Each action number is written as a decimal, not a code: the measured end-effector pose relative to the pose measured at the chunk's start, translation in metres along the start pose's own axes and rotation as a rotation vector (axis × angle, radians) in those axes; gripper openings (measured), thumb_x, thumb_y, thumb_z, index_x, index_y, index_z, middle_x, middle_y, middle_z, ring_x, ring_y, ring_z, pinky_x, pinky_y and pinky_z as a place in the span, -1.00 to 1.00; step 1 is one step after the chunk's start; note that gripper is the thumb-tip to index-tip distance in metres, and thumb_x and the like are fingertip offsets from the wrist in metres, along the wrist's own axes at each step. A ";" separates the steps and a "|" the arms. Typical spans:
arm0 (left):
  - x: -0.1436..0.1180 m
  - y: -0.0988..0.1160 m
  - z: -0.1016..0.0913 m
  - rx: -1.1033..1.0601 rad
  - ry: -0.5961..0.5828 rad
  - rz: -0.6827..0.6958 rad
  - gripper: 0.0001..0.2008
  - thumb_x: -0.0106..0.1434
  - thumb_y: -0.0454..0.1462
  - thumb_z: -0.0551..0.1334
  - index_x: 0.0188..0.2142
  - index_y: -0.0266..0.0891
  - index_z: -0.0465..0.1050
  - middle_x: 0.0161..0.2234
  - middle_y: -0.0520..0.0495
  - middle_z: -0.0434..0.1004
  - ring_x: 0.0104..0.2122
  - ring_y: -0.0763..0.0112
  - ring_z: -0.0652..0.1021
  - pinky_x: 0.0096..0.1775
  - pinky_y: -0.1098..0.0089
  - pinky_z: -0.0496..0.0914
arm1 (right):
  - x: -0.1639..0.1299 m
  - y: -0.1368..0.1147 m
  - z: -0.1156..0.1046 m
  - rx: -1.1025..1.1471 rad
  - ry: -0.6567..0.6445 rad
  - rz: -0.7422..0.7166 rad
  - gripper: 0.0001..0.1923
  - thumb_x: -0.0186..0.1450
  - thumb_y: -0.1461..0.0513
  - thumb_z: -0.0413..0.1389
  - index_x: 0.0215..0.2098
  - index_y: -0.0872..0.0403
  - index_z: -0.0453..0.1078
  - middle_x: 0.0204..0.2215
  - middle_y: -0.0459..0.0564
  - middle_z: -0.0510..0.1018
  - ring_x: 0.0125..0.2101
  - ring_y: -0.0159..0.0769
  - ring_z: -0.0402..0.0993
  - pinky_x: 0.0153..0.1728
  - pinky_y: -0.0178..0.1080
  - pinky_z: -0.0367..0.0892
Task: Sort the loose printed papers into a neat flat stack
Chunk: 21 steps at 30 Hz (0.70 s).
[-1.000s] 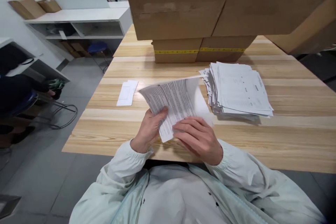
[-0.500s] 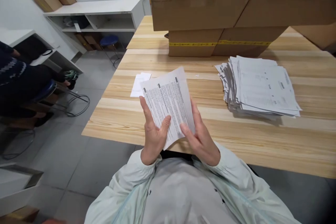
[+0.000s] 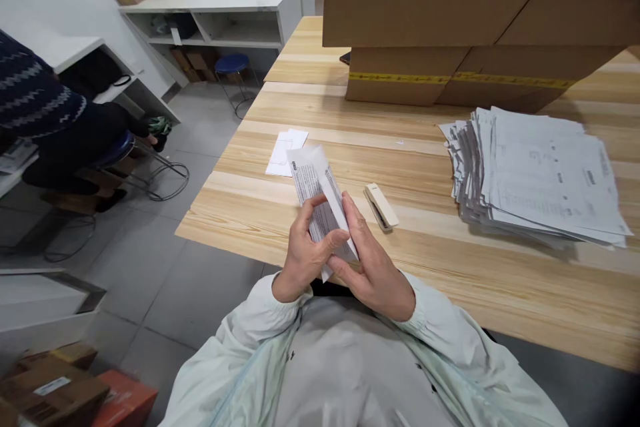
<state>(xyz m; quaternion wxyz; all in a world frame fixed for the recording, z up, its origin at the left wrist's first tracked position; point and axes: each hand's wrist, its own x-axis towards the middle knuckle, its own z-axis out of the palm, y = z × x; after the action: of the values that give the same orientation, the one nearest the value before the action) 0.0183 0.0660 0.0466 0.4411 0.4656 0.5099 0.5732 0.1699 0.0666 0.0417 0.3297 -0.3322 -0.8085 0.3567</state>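
Note:
Between my two hands is a printed sheet of paper [image 3: 306, 177], its right side bent up and over toward the left. My left hand [image 3: 311, 243] grips its left and lower part, fingers behind and thumb across the front. Along the raised right side presses my right hand [image 3: 367, 263], its fingers together and thumb near the lower edge. Whether there is more than one sheet I cannot tell. A cream stapler [image 3: 381, 207] lies on the table just right of the paper. Beyond my left hand rest small white papers [image 3: 286, 152].
On the right of the wooden table [image 3: 225, 213] stands a thick stack of printed papers [image 3: 545, 167]. Large cardboard boxes [image 3: 450, 0] fill the back. At the left a person [image 3: 40, 93] sits on a stool. Boxes [image 3: 60, 387] lie on the floor at lower left.
The sheet was nearly flat and open; now my right hand has bent its right side over leftward. My hands are closer together. The stapler, formerly hidden, has come into view.

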 end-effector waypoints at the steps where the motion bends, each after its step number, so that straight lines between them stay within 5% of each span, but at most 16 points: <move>1: 0.000 -0.001 0.000 0.004 0.004 -0.005 -0.32 0.02 0.12 0.46 0.00 -0.22 0.43 -0.07 -0.16 0.61 -0.15 0.17 0.60 -0.14 0.30 0.48 | 0.000 0.000 -0.001 0.005 -0.007 0.016 -0.08 0.44 0.19 0.03 0.51 -0.09 -0.53 0.51 0.07 -0.27 0.48 -0.10 -0.28 0.42 0.11 -0.01; 9: 0.001 -0.002 0.000 -0.033 0.039 -0.057 -0.50 0.14 0.00 0.43 -0.03 -0.22 0.47 -0.12 -0.12 0.63 -0.16 0.26 0.60 -0.09 0.35 0.46 | -0.001 -0.001 -0.003 0.018 0.016 0.042 0.01 0.41 0.14 0.11 0.51 -0.08 -0.56 0.50 0.10 -0.21 0.47 -0.09 -0.18 0.39 0.06 0.09; 13: 0.001 -0.005 -0.002 -0.095 0.152 -0.117 -0.70 0.25 -0.06 0.36 -0.19 -0.25 0.55 -0.23 -0.08 0.64 -0.20 0.31 0.59 -0.09 0.35 0.44 | -0.002 0.000 -0.006 -0.087 0.247 -0.002 0.12 0.35 0.11 0.20 0.50 -0.08 -0.59 0.50 0.14 -0.17 0.46 -0.04 -0.14 0.35 0.09 0.17; 16: 0.000 -0.006 -0.004 -0.041 0.257 -0.089 -0.72 0.24 -0.07 0.37 -0.24 -0.25 0.58 -0.30 -0.04 0.63 -0.26 0.36 0.57 -0.14 0.39 0.43 | -0.003 0.001 -0.011 -0.255 0.365 -0.091 0.03 0.32 0.09 0.24 0.51 -0.12 -0.34 0.50 0.14 -0.16 0.46 0.03 -0.13 0.33 0.14 0.18; 19: -0.001 -0.003 -0.003 0.076 0.294 -0.004 -0.76 0.26 -0.10 0.34 -0.26 -0.24 0.59 -0.33 -0.01 0.63 -0.31 0.39 0.56 -0.19 0.42 0.43 | -0.006 0.001 -0.011 -0.377 0.288 -0.098 -0.05 0.26 -0.05 0.27 0.47 -0.04 -0.05 0.47 0.23 -0.08 0.42 0.12 0.01 0.25 0.14 0.30; 21: -0.003 0.002 -0.001 0.175 0.301 0.077 -0.79 0.28 -0.13 0.33 -0.31 -0.24 0.59 -0.39 0.01 0.62 -0.35 0.42 0.55 -0.24 0.45 0.43 | -0.008 0.001 -0.007 -0.418 0.244 -0.077 0.01 0.23 -0.11 0.26 0.47 0.03 -0.06 0.44 0.31 0.04 0.38 0.15 0.11 0.22 0.16 0.33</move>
<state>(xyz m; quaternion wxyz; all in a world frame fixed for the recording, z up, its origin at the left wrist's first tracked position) 0.0183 0.0626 0.0479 0.2953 0.4303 0.5997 0.6066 0.1800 0.0638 0.0426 0.3624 -0.4027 -0.8310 0.1262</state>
